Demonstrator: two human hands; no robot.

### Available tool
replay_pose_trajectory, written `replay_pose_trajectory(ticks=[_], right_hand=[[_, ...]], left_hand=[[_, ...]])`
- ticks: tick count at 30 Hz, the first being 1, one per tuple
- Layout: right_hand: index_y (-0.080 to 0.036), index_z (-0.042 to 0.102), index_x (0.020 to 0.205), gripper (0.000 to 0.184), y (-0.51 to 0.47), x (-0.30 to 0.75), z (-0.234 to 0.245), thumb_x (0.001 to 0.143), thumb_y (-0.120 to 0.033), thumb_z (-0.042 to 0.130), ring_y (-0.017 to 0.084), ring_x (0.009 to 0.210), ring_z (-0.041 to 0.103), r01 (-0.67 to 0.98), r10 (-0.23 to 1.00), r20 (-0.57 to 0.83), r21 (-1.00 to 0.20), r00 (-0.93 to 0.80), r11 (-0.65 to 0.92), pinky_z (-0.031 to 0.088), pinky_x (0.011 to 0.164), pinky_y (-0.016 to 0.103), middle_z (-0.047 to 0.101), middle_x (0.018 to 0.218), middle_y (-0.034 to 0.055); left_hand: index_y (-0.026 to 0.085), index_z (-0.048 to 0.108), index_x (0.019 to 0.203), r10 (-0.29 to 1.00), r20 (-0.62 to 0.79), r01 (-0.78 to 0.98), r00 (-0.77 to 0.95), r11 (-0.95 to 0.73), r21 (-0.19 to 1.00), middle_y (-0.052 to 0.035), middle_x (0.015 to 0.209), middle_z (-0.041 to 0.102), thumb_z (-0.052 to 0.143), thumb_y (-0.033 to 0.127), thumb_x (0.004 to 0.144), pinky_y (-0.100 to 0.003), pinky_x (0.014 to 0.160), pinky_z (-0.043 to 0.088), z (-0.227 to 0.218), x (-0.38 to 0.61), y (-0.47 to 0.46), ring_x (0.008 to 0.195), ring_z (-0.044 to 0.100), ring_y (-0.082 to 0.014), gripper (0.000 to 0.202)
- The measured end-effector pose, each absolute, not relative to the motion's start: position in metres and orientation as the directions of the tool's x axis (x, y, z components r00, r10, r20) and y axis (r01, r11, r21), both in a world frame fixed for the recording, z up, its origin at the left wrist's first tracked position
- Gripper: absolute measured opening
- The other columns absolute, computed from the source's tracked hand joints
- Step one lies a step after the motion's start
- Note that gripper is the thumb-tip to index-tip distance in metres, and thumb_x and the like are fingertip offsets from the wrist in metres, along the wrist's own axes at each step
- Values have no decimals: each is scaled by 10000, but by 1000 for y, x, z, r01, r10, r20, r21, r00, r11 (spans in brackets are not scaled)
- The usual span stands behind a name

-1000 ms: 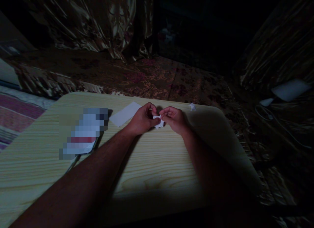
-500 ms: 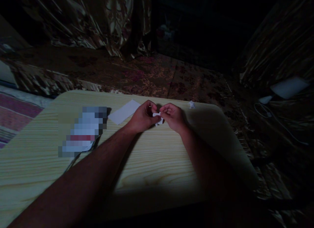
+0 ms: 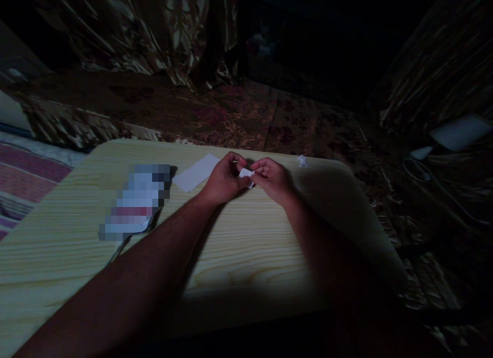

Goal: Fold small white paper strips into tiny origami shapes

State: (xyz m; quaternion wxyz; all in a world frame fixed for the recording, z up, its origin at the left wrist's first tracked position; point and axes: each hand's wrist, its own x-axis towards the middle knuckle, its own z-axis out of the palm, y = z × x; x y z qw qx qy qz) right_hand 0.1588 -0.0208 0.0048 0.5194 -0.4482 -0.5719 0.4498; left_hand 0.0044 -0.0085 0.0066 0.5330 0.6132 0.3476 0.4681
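A small folded piece of white paper [image 3: 246, 175] is pinched between my two hands over the far half of the table. My left hand [image 3: 226, 179] grips its left side, thumb in front and fingers curled behind. At its right edge, my right hand [image 3: 272, 179] holds it between thumb and fingertips. Parts of the paper are hidden by the fingers. Just left of my left hand lies a flat white sheet of paper [image 3: 196, 173]. Beyond my right hand, near the far edge, sits a small folded paper star [image 3: 302, 161].
The pale wood-grain table [image 3: 246, 245] has rounded corners. On its left lies a blurred-out, phone-like device [image 3: 136, 199] with a cable. Patterned curtains [image 3: 173, 34] hang behind. A white device with a cord [image 3: 460, 132] is at the dim right side, and a striped cloth [image 3: 31, 178] at the left.
The folded paper has turned between my fingers, showing a broader, flatter face. My hands stay close together around it. The camera view has shifted slightly.
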Motion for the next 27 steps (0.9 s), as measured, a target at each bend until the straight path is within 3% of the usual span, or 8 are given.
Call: replay_pose_trajectory(ticks=[10,19,27], right_hand=[[-196,547,850,243,-19,161,3,628,-148,634,97,594,553,55,967,238,-968,-91,243,430,548,219,588,668,-52],[-191,562,834,221,-18,164,-1,638,-180,663,111,613,581,64,972,232,-970,-45,235,459,586,244,613,686,-35],[-195,580,853,218,-21,163,2,655,-209,670,121,624,590,52,982,186,-981,-40,188,464,592,255,631,695,-25]], left_hand=[[189,475,912,918,122,-120,378,-82,989,44,667,595,781,162,572,-221,515,445,7,4,-6,542,567,-107,458],[178,501,935,922,171,-30,349,-171,985,29,703,592,754,182,607,-226,572,454,8,4,-10,613,574,-108,414],[192,472,950,931,141,-35,336,-137,990,37,687,586,717,148,610,-202,492,402,9,3,-9,545,543,-96,421]])
